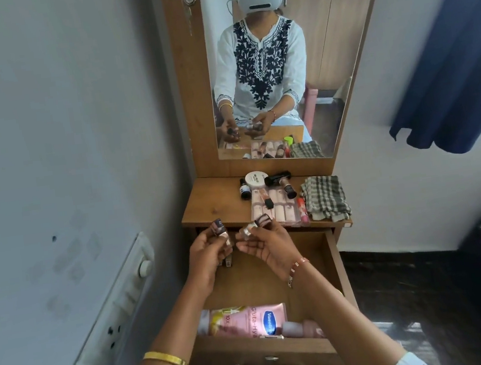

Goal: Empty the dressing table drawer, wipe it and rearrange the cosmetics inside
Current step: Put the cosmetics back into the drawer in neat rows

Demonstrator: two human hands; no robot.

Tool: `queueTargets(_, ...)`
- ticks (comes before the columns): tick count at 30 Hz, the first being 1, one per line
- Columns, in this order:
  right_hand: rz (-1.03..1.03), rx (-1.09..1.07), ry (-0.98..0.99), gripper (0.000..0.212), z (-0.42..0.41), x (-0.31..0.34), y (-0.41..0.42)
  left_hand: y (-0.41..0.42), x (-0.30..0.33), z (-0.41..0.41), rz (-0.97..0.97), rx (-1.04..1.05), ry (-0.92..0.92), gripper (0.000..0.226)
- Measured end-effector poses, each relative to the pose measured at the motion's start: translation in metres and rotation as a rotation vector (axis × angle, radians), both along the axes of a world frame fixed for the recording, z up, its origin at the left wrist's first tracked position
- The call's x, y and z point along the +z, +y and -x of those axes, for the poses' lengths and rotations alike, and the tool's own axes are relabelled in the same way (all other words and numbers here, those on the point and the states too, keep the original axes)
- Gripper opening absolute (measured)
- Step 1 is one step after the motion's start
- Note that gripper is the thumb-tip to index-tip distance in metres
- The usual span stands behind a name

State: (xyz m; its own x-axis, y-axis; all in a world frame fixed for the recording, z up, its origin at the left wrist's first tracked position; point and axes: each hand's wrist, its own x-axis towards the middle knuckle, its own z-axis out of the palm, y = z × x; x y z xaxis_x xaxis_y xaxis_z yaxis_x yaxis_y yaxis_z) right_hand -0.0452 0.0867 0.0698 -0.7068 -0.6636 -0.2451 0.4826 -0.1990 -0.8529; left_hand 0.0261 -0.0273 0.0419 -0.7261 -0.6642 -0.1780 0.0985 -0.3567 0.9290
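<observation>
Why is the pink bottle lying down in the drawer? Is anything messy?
Nothing is spilled or broken. The pink lotion bottle just lies flat at the drawer's front. On the tabletop, small bottles lie jumbled beside the checked cloth.

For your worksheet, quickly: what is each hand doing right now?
Left hand: holding a small dark bottle.
Right hand: holding a small silver-capped bottle.

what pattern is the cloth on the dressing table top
The cloth is checked, grey-green on cream, seen best in the head view.
</observation>
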Motion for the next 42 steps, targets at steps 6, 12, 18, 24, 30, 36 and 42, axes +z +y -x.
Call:
queueTargets(6,-0.056,-0.067,-0.003,0.008,-0.001,-0.001,0.005,0.011,-0.002,-0.012,-0.052,-0.069,0.016,0.017)
queueTargets(12,-0.08,-0.049,0.012,0.019,0.0,-0.007,0.007,0.01,-0.005,-0.017,-0.088,-0.072,0.007,0.011)
queueTargets(18,-0.062,-0.036,0.027,0.026,0.002,-0.012,0.008,0.006,-0.008,-0.02,0.038,-0.071,-0.046,0.035)
queueTargets(24,-0.303,-0.068,0.29,0.031,0.001,-0.032,0.0,-0.006,-0.012,-0.032,0.498,0.014,-0.263,0.031)
queueTargets(30,-0.567,-0.092,0.49,0.034,0.001,-0.061,-0.021,-0.016,-0.023,-0.029,0.913,-0.054,-0.409,0.033)
queueTargets(36,-0.715,-0.018,0.621,0.022,0.004,-0.077,-0.034,-0.021,-0.034,-0.018,1.3,-0.109,-0.527,0.034)
queueTargets(42,-0.78,-0.026,0.693,0.024,0.001,-0.084,-0.044,-0.026,-0.051,-0.014,1.404,-0.123,-0.626,0.035)
